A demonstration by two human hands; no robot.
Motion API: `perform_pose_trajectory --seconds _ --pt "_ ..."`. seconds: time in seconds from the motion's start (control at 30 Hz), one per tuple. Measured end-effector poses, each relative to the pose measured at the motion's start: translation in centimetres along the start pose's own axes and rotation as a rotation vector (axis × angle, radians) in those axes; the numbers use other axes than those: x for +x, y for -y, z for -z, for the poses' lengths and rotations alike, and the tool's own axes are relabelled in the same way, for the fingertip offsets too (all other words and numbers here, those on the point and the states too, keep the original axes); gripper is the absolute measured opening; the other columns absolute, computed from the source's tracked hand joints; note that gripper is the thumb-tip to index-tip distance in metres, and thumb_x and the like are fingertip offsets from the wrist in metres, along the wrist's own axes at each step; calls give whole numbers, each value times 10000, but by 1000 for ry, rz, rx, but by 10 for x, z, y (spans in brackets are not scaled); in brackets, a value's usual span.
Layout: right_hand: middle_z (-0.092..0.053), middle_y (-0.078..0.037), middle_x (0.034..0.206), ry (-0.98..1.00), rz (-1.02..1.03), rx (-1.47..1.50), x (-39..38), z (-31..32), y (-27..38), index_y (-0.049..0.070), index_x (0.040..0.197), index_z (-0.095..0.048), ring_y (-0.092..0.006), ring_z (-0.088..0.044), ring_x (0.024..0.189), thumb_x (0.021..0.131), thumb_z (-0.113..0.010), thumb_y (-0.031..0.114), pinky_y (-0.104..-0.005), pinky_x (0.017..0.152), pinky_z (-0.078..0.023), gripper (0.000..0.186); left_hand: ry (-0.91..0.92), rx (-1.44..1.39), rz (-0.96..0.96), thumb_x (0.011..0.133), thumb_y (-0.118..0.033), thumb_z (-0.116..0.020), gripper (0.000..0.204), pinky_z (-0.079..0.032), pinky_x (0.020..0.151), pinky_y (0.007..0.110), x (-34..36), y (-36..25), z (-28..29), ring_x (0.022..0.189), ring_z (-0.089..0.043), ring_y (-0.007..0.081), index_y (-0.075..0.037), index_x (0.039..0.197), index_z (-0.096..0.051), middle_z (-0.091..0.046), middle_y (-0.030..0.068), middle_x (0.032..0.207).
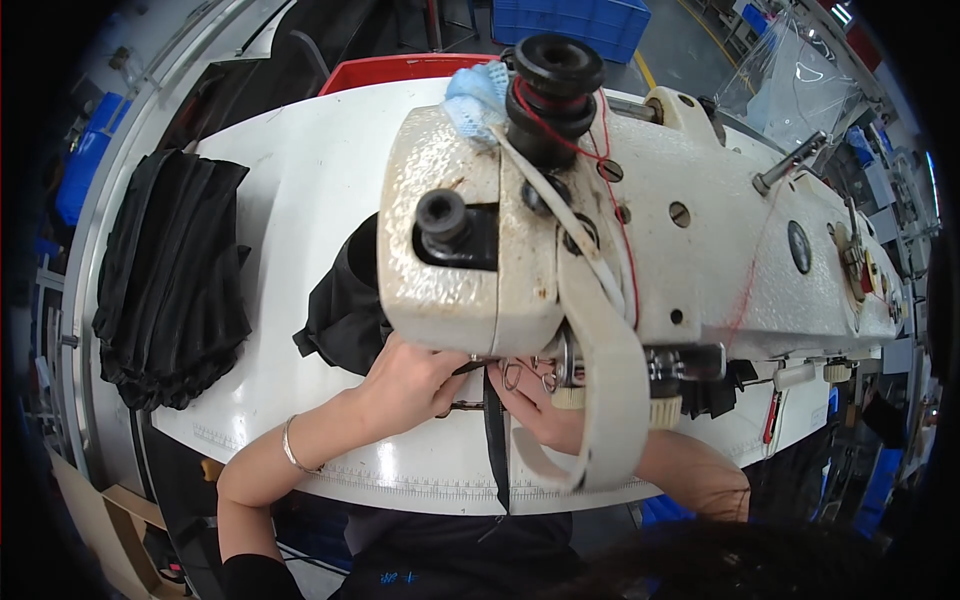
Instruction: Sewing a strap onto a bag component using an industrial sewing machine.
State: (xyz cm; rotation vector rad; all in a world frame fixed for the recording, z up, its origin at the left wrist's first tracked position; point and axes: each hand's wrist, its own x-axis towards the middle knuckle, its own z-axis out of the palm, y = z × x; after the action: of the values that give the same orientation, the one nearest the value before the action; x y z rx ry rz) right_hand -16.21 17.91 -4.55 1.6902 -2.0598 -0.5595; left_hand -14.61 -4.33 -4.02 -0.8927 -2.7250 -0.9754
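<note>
Under the head of a cream-coloured sewing machine (450, 300), both my hands work close to the needle area. My left hand (412, 385) is closed, its bent fingers gripping black fabric (345, 310) that bunches behind and left of it. A narrow black strip (496, 440) runs from between my hands toward me and over the table's front edge. My right hand (535, 405) has its fingers pressed together at this strip; the machine's wire guides and curved cream lever partly cover them. The fingertips of both hands and the needle are hidden by the machine head.
A pleated stack of black fabric pieces (175, 280) lies on the white table (290, 200) at left. Red thread (628, 240) runs over the machine. A red-handled tool (772, 415) lies at right. Red (390, 72) and blue crates (570, 25) stand beyond the table.
</note>
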Motion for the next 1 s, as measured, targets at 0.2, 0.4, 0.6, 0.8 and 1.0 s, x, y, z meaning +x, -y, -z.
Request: perform_pose_trajectory --seconds 0.2,0.4,0.6,0.8,1.0 --pt "-590 -72 844 -417 9 953 -13 24 37 18 985 -625 -164 -586 754 732 -599 56 -284 613 -463 257 309 452 -159 666 -113 -557 140 -374 915 369 -13 -69 35 842 -547 219 -11 762 -558 -530 89 742" --pt "-609 -60 863 -359 -802 2289 -20 77 93 -5 1004 -604 -109 -594 747 890 -534 -5 -241 638 -466 135 478 298 -390 619 -131 -579 92 -408 753 289 -52 -83 32 690 -528 197 -40 612 -577 -515 51 654" --pt "-555 -58 804 -162 -1004 2147 -33 93 109 -19 1214 -511 -105 -542 681 906 -575 115 -232 619 -452 342 357 563 -336 652 -90 -632 147 -353 565 318 -97 -102 9 647 -474 211 2 763 -605 -443 41 694" --pt "-476 -93 828 -185 -431 879 -33 93 110 -70 1121 -584 -206 -510 693 772 -584 116 -331 646 -467 396 -122 204 41 653 27 -633 284 -366 559 325 -107 -97 13 635 -455 219 50 935 -610 -432 78 721" --pt "-586 -154 960 -308 -427 680 -26 84 110 -78 960 -618 -299 -602 937 694 -594 63 -399 905 -486 301 -277 147 -31 714 83 -559 209 -459 877 447 -87 -79 24 1022 -592 341 48 918 -590 -627 176 974"
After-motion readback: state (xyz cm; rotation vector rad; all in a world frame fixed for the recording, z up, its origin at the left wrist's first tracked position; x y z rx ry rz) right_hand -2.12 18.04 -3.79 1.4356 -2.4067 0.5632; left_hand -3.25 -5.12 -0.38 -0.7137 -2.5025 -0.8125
